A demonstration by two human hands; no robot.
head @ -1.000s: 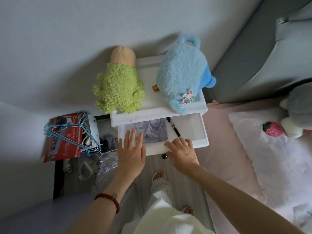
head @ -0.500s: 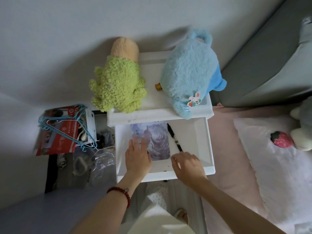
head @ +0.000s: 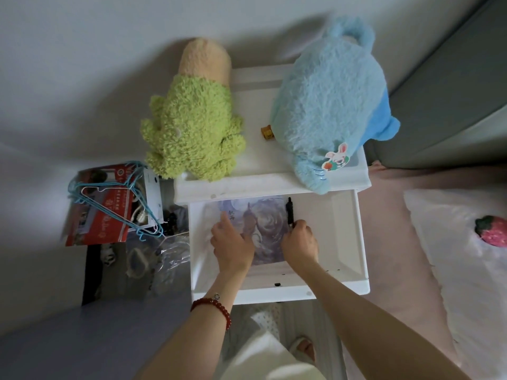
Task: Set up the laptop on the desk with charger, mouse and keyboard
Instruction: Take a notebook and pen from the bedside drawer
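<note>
A white drawer (head: 345,237) of a bedside cabinet stands pulled out. In it lies a flat printed pad (head: 267,215) with a purple-grey picture. A black pen (head: 290,211) lies along the pad's right edge. My left hand (head: 231,242) is on the pad's left part, fingers curled onto it and thumb pointing up. My right hand (head: 300,244) is curled at the pad's right edge, its fingers touching the pen's lower end. No laptop, charger, mouse or keyboard is in view.
A green plush toy (head: 192,133) and a blue plush toy (head: 329,105) sit on the cabinet top (head: 255,171). Left of the drawer are a red box with blue hangers (head: 109,207) and plastic bags on the floor. A pink bed with a pillow (head: 452,256) lies to the right.
The drawer has come further out toward me. Both hands moved from its front edge into the drawer and closed on the printed pad.
</note>
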